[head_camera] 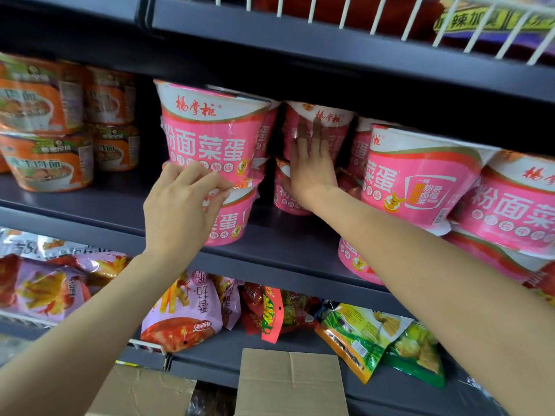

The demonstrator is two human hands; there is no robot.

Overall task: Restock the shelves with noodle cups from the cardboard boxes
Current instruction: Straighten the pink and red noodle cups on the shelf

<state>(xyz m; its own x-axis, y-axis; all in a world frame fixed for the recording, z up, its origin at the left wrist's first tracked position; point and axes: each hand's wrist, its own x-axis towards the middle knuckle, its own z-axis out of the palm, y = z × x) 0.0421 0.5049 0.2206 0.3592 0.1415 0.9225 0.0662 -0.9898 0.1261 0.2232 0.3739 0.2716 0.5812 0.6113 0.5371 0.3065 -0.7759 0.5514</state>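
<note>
Bare forearms reach up from the lower corners toward the middle dark grey metal shelf (99, 205). At about 9 o'clock from the picture's centre, the left hand (177, 205) curls its fingers against the base of the upper pink-and-white noodle cup (210, 130), which is stacked on a lower pink noodle cup (231, 217); the fingertips pinch at the seam where the two meet, the thumb side over the lower cup's lid. Just past centre toward 12 o'clock, the right hand (312, 169) lies flat with straight fingers pressed on the face of a pink cup further back in the shelf (318, 127), gripping nothing; another small pink cup (285, 196) sits under its palm, partly hidden. Toward 3 o'clock stands a row of the same pink cups in two tiers (420, 181), tilted toward the camera and touching one another. At 9 to 10 o'clock, well apart from the pink ones, are orange noodle cups stacked two high (48, 145). Below, at 7 to 5 o'clock, the lower shelf holds purple snack bags (186, 310), red packets (270, 313) and green-and-yellow bags (360, 337). At 6 o'clock brown cardboard box flaps (288, 382) stick up, open. At 12 to 1 o'clock a white wire rack (390, 19) edges the top shelf.
</note>
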